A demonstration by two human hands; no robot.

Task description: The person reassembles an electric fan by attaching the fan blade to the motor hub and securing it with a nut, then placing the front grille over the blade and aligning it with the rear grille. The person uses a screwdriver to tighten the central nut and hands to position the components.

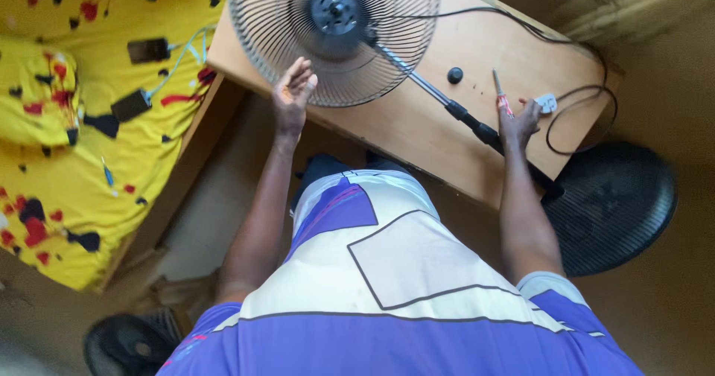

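The round wire fan cage (333,33) is cut off by the top edge, so its upper part cannot be seen. The left hand (293,93) covers a bit of the cage's lower rim. The right hand (519,119) hides the handle of the red screwdriver (500,93) and part of the fan pole (439,97). The pole's far end goes behind the arm. The small white thing (547,103) by the fingers is perhaps a plug, too small to tell. The dark fan part (128,344) on the floor is blurred and cut off at the bottom.
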